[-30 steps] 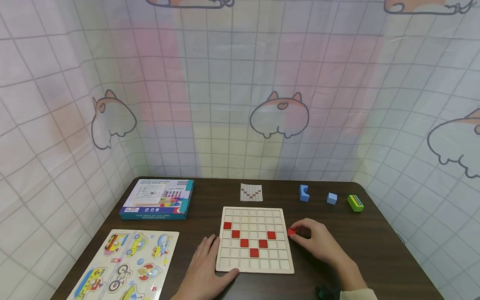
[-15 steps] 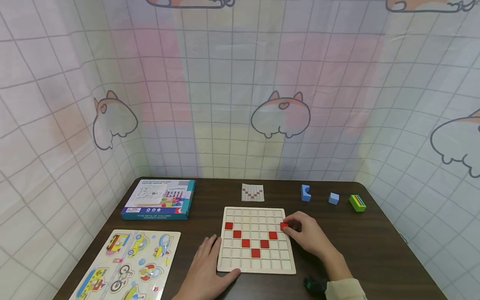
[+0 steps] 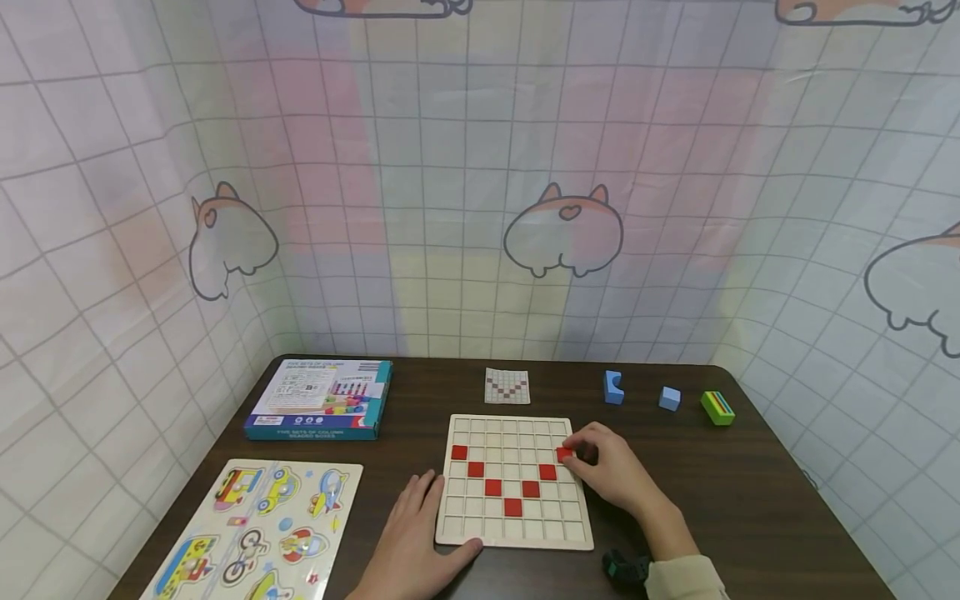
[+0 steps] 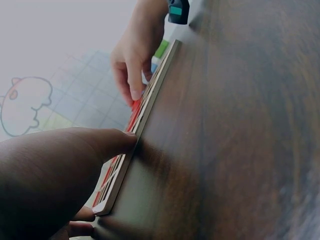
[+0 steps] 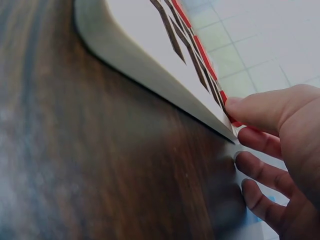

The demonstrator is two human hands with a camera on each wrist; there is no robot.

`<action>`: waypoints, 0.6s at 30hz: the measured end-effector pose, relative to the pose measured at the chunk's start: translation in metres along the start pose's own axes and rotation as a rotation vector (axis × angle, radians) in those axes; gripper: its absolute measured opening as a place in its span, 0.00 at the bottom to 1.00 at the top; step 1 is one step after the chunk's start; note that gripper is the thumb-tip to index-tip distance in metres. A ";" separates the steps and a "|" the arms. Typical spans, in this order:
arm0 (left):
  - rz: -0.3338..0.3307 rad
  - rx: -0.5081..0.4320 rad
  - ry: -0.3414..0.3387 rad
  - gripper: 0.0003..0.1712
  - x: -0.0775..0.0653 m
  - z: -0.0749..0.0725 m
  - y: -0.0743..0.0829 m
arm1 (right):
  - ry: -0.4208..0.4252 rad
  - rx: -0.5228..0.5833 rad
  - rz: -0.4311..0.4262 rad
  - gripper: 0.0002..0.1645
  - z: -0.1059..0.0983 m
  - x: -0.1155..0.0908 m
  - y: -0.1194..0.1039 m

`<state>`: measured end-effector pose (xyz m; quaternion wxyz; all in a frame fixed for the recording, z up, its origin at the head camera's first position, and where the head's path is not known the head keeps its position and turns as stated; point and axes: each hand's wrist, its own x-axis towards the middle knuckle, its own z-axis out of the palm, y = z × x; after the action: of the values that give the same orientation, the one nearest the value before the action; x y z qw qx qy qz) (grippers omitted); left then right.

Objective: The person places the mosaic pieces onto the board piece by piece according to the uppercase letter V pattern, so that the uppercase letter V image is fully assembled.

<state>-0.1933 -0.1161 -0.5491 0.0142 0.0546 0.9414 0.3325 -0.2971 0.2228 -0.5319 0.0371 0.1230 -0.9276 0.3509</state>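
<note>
A pale wooden grid board point(image 3: 495, 531) lies flat on the dark table, with several red square tiles point(image 3: 512, 507) set in its cells in a V shape. My right hand point(image 3: 615, 471) pinches another red tile point(image 3: 562, 455) between thumb and forefinger at the third cell down in the rightmost column. In the right wrist view the thumb point(image 5: 260, 107) presses at that red tile by the board's edge. Along the left side, my left hand point(image 3: 414, 542) rests against the board, its thumb point(image 4: 120, 141) touching the near edge. Whether the pinched tile is fully seated I cannot tell.
Behind the board lies a small pattern card point(image 3: 507, 387). A blue arched block point(image 3: 612, 388), a blue cube point(image 3: 670, 399) and a green striped block point(image 3: 718, 408) stand back right. A boxed set point(image 3: 318, 400) and a picture puzzle board point(image 3: 255, 529) lie left.
From beside the board, my right hand has moved left and slightly away from me, bringing the red tile onto the rightmost column. The left hand has stayed at the board's left edge.
</note>
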 end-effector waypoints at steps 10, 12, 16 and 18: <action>0.000 -0.005 -0.006 0.68 0.000 0.001 0.000 | -0.012 -0.003 -0.027 0.09 0.000 -0.002 0.003; 0.001 -0.006 -0.004 0.68 -0.001 0.000 0.000 | -0.011 -0.003 -0.021 0.09 0.000 -0.001 0.003; 0.002 -0.003 0.002 0.68 -0.001 0.000 0.000 | -0.017 -0.007 -0.009 0.10 0.001 0.000 0.003; 0.002 -0.001 0.005 0.68 -0.001 0.000 0.000 | -0.021 -0.006 0.001 0.10 0.001 0.000 0.002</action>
<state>-0.1920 -0.1162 -0.5485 0.0116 0.0549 0.9412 0.3330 -0.2977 0.2233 -0.5341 0.0274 0.1263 -0.9290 0.3469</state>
